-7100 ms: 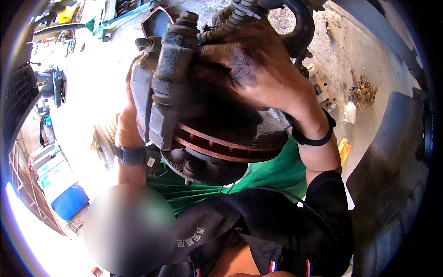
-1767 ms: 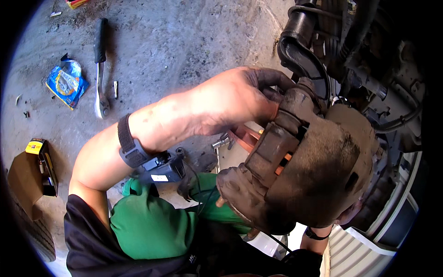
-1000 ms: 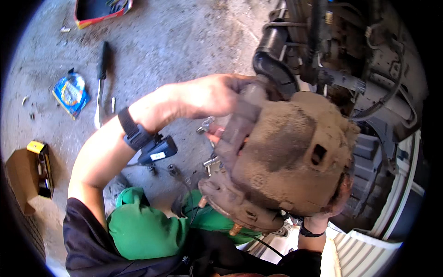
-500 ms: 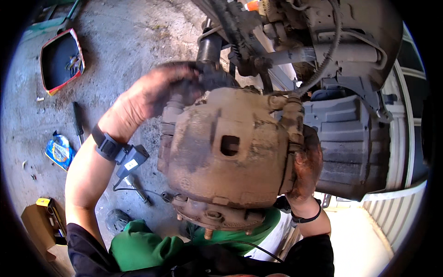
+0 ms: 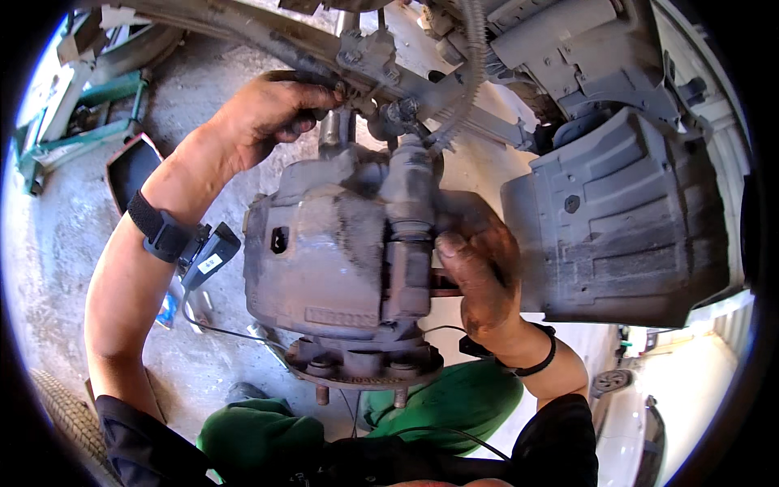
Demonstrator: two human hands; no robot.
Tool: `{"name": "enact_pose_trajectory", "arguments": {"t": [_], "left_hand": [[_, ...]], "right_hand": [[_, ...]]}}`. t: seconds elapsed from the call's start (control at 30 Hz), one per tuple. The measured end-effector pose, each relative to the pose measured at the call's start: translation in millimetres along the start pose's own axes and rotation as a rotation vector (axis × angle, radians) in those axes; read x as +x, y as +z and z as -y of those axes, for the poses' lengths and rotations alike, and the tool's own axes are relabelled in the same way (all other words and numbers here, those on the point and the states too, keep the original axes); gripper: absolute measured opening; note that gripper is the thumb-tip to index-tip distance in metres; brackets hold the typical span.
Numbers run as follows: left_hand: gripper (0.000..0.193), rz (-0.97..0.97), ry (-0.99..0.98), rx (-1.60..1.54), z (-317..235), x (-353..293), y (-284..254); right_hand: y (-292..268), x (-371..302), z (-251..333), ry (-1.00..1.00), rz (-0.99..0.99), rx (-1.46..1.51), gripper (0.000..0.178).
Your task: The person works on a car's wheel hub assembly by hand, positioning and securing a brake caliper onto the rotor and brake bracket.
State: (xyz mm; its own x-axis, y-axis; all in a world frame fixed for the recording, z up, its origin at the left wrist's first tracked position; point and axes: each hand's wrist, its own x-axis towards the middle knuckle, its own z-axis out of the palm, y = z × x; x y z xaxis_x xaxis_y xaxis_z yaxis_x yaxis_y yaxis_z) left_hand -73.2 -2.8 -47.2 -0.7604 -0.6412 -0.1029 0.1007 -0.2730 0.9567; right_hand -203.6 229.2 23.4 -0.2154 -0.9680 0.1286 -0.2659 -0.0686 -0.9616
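A brown, dusty brake caliper fills the middle of the view, above a rusty wheel hub with studs pointing down. My right hand grips the caliper's right side, its thumb on the near face and its other fingers partly hidden. Up and to the left, my left hand is closed, its thumb and fingertips pinching at a dirty suspension joint. What lies between those fingertips is too small to make out. Behind the caliper rises a shiny metal shaft.
Suspension arms and a ribbed hose cross above. A dark splash shield stands at right. Around lie a red-edged tray, a green metal frame and a tyre. My green-trousered knees are below.
The caliper and hub have turned, showing more of their right side, and sit further left in view. My left hand has moved up from the caliper's top to the joint. The view has shifted.
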Motion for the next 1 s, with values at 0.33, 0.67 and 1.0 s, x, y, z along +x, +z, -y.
{"name": "enact_pose_trajectory", "arguments": {"t": [0.33,0.67,1.0], "left_hand": [[0.025,-0.131,-0.194,0.394,-31,-4,11],[0.028,-0.105,-0.083,1.018,-64,-23,44],[0.047,-0.062,-0.004,1.282,-75,13,65]], "right_hand": [[-76,17,-25,0.147,0.116,0.052,0.023],[-103,92,-90,-0.324,0.186,-0.466,0.036],[-78,127,-110,-0.393,0.392,-0.339,0.026]]}}
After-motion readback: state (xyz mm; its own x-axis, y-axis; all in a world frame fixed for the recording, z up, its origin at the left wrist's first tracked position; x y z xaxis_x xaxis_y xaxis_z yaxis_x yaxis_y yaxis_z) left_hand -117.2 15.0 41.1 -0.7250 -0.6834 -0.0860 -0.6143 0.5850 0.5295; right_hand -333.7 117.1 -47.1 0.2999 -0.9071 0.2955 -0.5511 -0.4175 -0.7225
